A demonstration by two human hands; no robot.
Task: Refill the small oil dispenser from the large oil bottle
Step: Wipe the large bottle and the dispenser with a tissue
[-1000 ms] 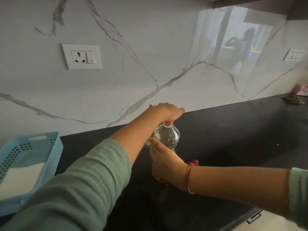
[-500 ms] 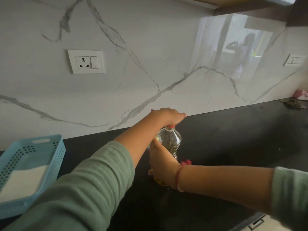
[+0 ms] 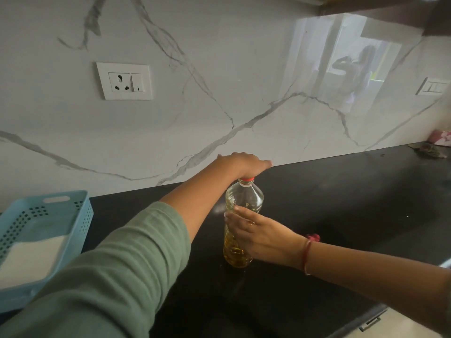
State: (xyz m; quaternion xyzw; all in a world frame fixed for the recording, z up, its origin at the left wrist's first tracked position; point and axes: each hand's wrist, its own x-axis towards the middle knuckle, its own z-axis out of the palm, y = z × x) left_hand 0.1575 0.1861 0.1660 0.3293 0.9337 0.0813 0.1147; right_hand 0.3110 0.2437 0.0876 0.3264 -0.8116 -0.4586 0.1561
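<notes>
— Clear plastic, that large oil bottle (image 3: 244, 203)?

— Yes, see-through, with a red cap (image 3: 246, 178) on top. It stands upright on the black countertop (image 3: 341, 215), a little out from the marble wall (image 3: 219, 93). Golden oil fills only the lower part; the upper part looks empty and shines a bit.

— Who has hold of it?

— Both hands. The left hand (image 3: 244, 163) sits over the top, palm down, fingers curled close around the cap, so only the cap's lower edge shows beneath it. The right hand (image 3: 258, 234) comes in from the side and wraps the bottle's middle, fingers spread across the front of the plastic and pressed against it.

— How wide is each grip?

— Left is narrow, closed down on the cap. Right is as wide as the bottle's body, closed around it. There's a red thread (image 3: 306, 254) at that wrist, and green sleeves on both arms.

— Anything near it?

— A blue perforated basket (image 3: 80, 215) at the left edge of the counter, well apart from the bottle, with something white lying inside. A socket plate (image 3: 124, 81) is on the wall above it.
</notes>
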